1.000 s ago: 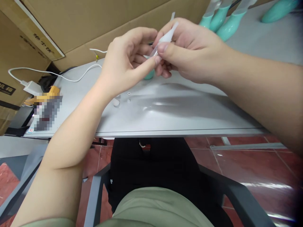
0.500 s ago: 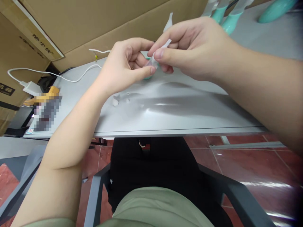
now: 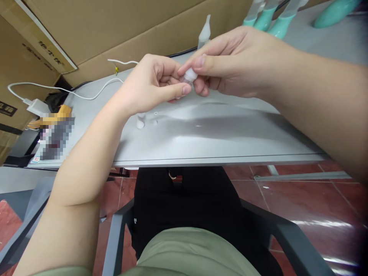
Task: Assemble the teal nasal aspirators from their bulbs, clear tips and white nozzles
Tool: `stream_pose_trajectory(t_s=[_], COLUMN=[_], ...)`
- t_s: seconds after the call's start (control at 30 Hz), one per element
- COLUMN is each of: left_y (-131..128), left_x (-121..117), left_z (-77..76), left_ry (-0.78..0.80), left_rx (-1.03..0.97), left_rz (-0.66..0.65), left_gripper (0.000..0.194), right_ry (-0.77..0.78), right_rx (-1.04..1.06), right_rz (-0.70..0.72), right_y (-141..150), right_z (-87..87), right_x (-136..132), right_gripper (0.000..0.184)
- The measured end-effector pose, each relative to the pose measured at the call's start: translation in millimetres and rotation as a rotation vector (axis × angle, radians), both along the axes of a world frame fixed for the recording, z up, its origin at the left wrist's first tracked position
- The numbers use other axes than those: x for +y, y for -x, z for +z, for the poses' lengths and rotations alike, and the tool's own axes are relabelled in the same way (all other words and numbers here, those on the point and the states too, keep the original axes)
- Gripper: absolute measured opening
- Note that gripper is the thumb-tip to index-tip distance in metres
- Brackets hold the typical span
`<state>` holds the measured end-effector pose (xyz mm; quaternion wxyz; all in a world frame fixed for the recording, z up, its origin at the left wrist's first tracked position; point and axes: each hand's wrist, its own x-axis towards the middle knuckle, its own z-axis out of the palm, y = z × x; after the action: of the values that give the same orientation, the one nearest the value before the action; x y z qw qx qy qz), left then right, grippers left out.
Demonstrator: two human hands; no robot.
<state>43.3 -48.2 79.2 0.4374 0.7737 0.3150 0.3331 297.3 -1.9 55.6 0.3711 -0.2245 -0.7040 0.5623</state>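
My left hand (image 3: 162, 78) pinches a small clear plastic cup (image 3: 187, 80) between thumb and fingers. A white soft nozzle tip (image 3: 190, 73) sits at the cup's upper end, and my right hand (image 3: 218, 61) has its thumb and forefinger closed on that tip. The tip's narrow end is hidden by the right thumb. Just behind my right hand stands another white nozzle tip (image 3: 204, 31) on a clear part. Below my left hand, a small white piece (image 3: 140, 123) and a tiny ring (image 3: 155, 113) lie on the grey table (image 3: 178, 147).
Several teal devices with clear tops (image 3: 264, 19) stand at the back right, near a teal rounded body (image 3: 335, 13). Cardboard (image 3: 129, 30) rises behind the table. A white cable (image 3: 94, 96) runs left to a white adapter (image 3: 38, 107) beside a yellow object (image 3: 64, 111).
My right hand has shifted slightly down, its thumb now covering the tip's narrow end. The teal part glimpsed behind my left fingers is out of sight. The standing nozzle shows more fully.
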Motion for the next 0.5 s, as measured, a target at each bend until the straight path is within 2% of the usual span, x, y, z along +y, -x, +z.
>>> stream_pose_trajectory(t_s=[0.13, 0.3, 0.4, 0.5], left_y=[-0.6, 3.6, 4.6, 5.2], left_x=[-4.0, 3.4, 5.0, 6.2], left_z=[3.2, 0.9, -0.6, -1.5], left_ry=[-0.020, 0.008, -0.003, -0.005], left_rx=[0.055, 0.026, 0.042, 0.108], left_rz=[0.028, -0.036, 0.066, 0.197], left_gripper=[0.047, 0.033, 0.013, 0.015], right_ry=[0.096, 0.169, 0.199, 0.134], right_rx=[0.023, -0.009, 0.037, 0.061], right_rz=[0.014, -0.007, -0.081, -0.116], right_y=[3.4, 6.8, 5.4, -1.5], right_z=[2.5, 4.6, 8.2, 11.1], right_x=[0.9, -0.9, -3.1, -4.3], right_gripper=[0.047, 0.047, 0.053, 0.051])
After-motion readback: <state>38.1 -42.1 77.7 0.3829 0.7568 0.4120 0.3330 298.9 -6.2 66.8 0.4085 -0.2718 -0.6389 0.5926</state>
